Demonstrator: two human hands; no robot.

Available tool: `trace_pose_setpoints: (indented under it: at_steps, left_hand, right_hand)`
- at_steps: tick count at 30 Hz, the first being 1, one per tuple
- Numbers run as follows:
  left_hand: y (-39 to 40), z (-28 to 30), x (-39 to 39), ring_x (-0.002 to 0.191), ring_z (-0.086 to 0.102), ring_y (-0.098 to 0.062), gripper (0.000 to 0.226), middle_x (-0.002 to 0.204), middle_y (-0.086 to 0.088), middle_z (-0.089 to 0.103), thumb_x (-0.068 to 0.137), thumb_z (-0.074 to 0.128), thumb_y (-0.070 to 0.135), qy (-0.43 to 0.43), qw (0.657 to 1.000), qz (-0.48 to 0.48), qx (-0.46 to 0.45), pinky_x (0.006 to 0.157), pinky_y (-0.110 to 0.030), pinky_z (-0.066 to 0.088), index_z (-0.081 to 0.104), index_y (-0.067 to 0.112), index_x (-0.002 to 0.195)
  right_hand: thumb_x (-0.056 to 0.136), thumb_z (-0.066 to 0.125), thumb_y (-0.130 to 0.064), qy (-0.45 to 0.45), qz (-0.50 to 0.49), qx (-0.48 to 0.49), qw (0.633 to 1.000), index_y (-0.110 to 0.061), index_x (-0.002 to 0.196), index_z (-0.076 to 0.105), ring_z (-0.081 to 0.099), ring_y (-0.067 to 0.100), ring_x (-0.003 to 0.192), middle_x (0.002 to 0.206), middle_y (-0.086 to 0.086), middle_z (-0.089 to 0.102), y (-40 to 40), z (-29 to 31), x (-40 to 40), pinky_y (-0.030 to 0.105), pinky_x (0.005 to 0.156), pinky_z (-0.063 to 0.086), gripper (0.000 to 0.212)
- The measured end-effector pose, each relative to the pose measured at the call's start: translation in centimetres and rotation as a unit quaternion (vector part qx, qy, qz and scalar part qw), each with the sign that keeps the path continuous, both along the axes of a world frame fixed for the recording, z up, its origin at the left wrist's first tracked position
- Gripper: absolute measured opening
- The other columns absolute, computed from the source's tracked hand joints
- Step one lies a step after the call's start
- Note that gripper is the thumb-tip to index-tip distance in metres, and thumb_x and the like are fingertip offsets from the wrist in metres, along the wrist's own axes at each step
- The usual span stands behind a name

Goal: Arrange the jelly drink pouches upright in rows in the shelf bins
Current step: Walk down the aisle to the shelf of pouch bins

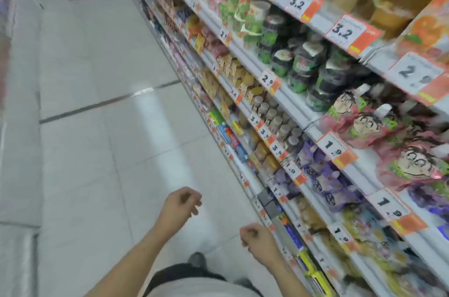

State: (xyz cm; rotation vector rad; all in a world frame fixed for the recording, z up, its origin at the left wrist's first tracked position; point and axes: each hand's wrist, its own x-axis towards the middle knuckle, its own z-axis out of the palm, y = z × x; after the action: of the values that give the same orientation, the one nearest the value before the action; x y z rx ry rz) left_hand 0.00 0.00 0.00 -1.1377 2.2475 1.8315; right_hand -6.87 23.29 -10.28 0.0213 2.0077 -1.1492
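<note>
I am watching both hands hanging empty over the aisle floor (97,151) — the left hand (181,206) is curling loosely with nothing in it, and the right hand (257,239) is closing into a light fist, also gripping nothing. The jelly drink pouches (369,124), pink ones printed with a cartoon face, are sitting in the shelf bins (364,170) to the right, well apart from either hand, with purple pouches (323,180) crowding the shelf just below.

The picture is smearing with motion, so I am judging cautiously. The pink pouches are leaning — their long axes are tilting out toward the aisle instead of standing straight, white caps pointing up and toward the shelf's back, printed faces turning outward and slightly upward. They are slumping against one another, not forming clean rows.

The risk I am seeing: these look like soft, slack packs, so straightening one is likely to tip its neighbours, and a pouch nudged at the front edge could slide over the price-tag rail (337,148) and drop to the floor. Reaching in with the head turned down the aisle is adding to that — a hand arriving blind could knock the seaweed-green tubs (303,65) on the shelf above.
</note>
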Motion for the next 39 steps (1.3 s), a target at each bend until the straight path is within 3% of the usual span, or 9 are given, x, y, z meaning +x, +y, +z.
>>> trace_pose_setpoints:
  at_steps: [5, 8, 13, 17, 22, 29, 39]
  left_hand:
    - [-3.2, -0.3, 1.6, 0.055, 0.060, -0.010, 0.011, 0.073, -0.004, 0.070, 0.091, 0.060, 0.019, -0.005, 0.998, 0.047, -0.031, 0.054, -0.018, 0.048, 0.069, 0.013, 0.086]
    - [-5.6, -1.2, 3.1, 0.062, 0.064, -0.013, 0.007, 0.074, -0.001, 0.070, 0.087, 0.065, 0.025, -0.032, 0.997, 0.060, -0.021, 0.060, -0.022, 0.052, 0.068, 0.019, 0.084]
    - [-13.1, -4.6, 2.3, 0.074, 0.067, -0.011, 0.015, 0.081, 0.008, 0.070, 0.089, 0.057, 0.043, -0.067, 0.995, 0.076, -0.007, 0.073, -0.033, 0.055, 0.064, 0.031, 0.083]
    - [-22.1, -5.1, -0.8, 0.076, 0.064, -0.002, 0.009, 0.084, 0.016, 0.069, 0.090, 0.056, 0.037, -0.081, 0.993, 0.087, -0.017, 0.072, -0.025, 0.053, 0.063, 0.034, 0.086]
    - [-34.1, -3.6, -6.7, 0.075, 0.062, -0.002, 0.010, 0.086, 0.015, 0.067, 0.092, 0.054, 0.033, -0.076, 0.994, 0.075, -0.027, 0.069, -0.016, 0.048, 0.063, 0.031, 0.088]
    - [-51.1, -3.3, -19.3, 0.079, 0.062, -0.003, 0.011, 0.090, 0.017, 0.067, 0.093, 0.052, 0.034, -0.083, 0.995, 0.050, -0.038, 0.066, -0.016, 0.047, 0.062, 0.031, 0.089]
    - [-73.1, -1.8, -34.4, 0.075, 0.063, 0.001, 0.013, 0.091, 0.019, 0.067, 0.093, 0.052, 0.039, -0.124, 0.986, 0.108, -0.017, 0.066, -0.016, 0.048, 0.063, 0.033, 0.088]
  right_hand:
    - [0.093, 0.065, -0.020, 0.078, 0.102, -0.067, 0.989, -0.019, 0.092, 0.069, 0.068, 0.017, 0.079, 0.081, 0.003, 0.072, -9.3, 4.6, -4.0, 0.026, 0.072, 0.052, 0.004]
    - [0.092, 0.066, -0.020, 0.095, 0.169, -0.094, 0.976, -0.021, 0.094, 0.070, 0.068, 0.012, 0.085, 0.085, -0.005, 0.072, -14.9, 6.5, -5.0, 0.022, 0.079, 0.054, 0.004]
    - [0.093, 0.065, -0.019, 0.087, 0.255, -0.113, 0.956, -0.025, 0.094, 0.070, 0.068, 0.012, 0.087, 0.086, -0.009, 0.072, -25.6, 7.4, -8.0, 0.021, 0.077, 0.054, 0.008]
    - [0.094, 0.065, -0.018, 0.081, 0.299, -0.095, 0.946, -0.028, 0.094, 0.069, 0.067, 0.009, 0.087, 0.087, -0.013, 0.071, -35.0, 7.7, -11.9, 0.017, 0.077, 0.052, 0.010]
    - [0.094, 0.065, -0.020, 0.078, 0.309, -0.061, 0.946, -0.029, 0.092, 0.069, 0.065, 0.003, 0.085, 0.089, -0.016, 0.071, -44.7, 8.6, -18.1, 0.012, 0.074, 0.049, 0.010]
    - [0.095, 0.064, -0.025, 0.103, 0.312, -0.022, 0.944, -0.033, 0.095, 0.068, 0.062, -0.005, 0.088, 0.091, -0.026, 0.068, -57.1, 8.0, -30.2, 0.008, 0.072, 0.046, 0.010]
    - [0.092, 0.066, -0.031, 0.130, 0.419, -0.048, 0.897, -0.031, 0.098, 0.067, 0.063, -0.002, 0.087, 0.090, -0.015, 0.070, -85.4, 8.7, -50.7, 0.021, 0.079, 0.051, 0.006]
